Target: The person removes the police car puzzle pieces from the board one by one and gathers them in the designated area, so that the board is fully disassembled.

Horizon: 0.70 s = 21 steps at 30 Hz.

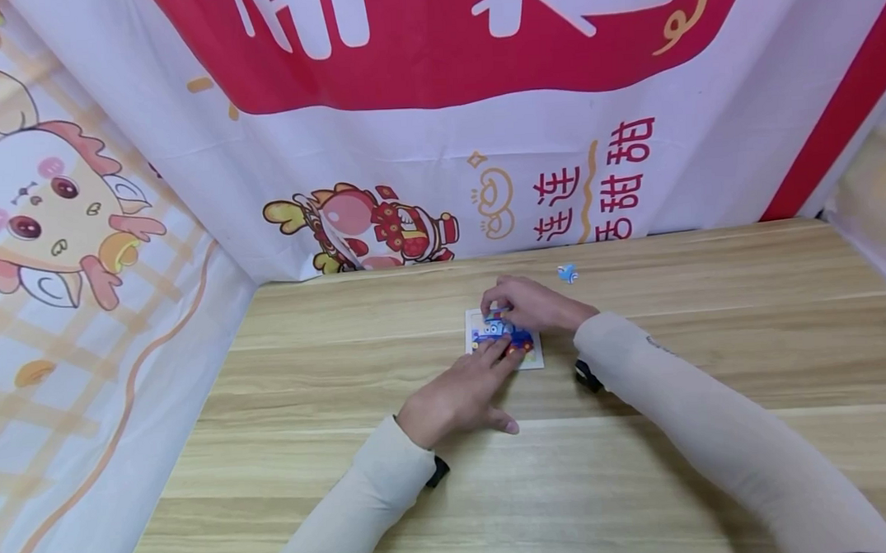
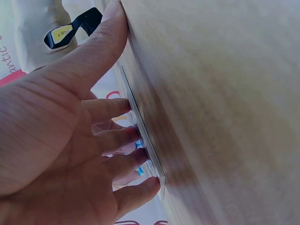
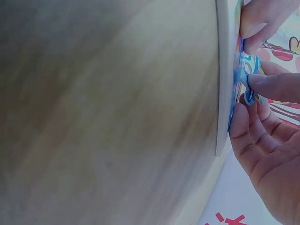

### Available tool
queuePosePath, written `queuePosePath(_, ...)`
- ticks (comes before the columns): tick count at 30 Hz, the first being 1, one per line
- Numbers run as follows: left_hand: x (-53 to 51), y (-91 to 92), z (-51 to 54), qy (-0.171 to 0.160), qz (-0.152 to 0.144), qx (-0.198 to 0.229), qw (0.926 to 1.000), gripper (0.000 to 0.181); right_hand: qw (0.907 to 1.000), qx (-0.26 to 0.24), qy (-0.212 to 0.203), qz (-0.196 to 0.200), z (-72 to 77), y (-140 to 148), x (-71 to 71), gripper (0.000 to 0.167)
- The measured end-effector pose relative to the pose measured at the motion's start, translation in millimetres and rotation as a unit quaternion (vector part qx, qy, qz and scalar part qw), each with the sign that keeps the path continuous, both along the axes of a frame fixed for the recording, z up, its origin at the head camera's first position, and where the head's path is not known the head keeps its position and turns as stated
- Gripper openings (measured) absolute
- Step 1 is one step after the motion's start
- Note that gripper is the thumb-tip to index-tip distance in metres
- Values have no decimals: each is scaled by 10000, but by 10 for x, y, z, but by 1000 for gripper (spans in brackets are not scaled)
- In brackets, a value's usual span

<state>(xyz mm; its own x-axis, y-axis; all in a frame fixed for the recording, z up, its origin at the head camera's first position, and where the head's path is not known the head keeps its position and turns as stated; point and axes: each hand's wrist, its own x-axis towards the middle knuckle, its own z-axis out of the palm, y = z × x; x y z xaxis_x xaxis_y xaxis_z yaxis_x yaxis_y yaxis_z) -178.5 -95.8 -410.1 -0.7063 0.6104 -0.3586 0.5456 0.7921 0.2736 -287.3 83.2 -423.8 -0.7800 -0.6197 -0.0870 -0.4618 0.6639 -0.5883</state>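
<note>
A small white-bordered puzzle board (image 1: 537, 361) with a blue cartoon car picture lies flat on the table. My left hand (image 1: 456, 398) rests its fairly straight fingertips on the board's near part, thumb spread out to the side. In the left wrist view those fingers (image 2: 124, 140) touch the board's face. Over the far part of the board, my right hand (image 1: 536, 302) pinches a small blue puzzle piece (image 3: 249, 97) between thumb and fingers. This piece is tilted up against the board's surface; its full outline is hidden by the fingers.
Another loose blue puzzle piece (image 1: 567, 273) lies beyond the right hand, near the table's back edge. The wooden table (image 1: 306, 381) meets a printed cloth backdrop (image 1: 407, 138) behind and on the left. Black wrist straps (image 1: 437, 472) show at both sleeves.
</note>
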Motion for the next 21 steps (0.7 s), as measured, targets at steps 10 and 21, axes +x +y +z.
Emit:
queuePosePath(10,-9,1,1,-2,10,8,10000,104,10000,-27,-49,-22,-1,10,-15,34)
queuePosePath(21,-4,6,-7,63,-2,-17,10000,105,9997,-202,-130,-23,28,6,10,34)
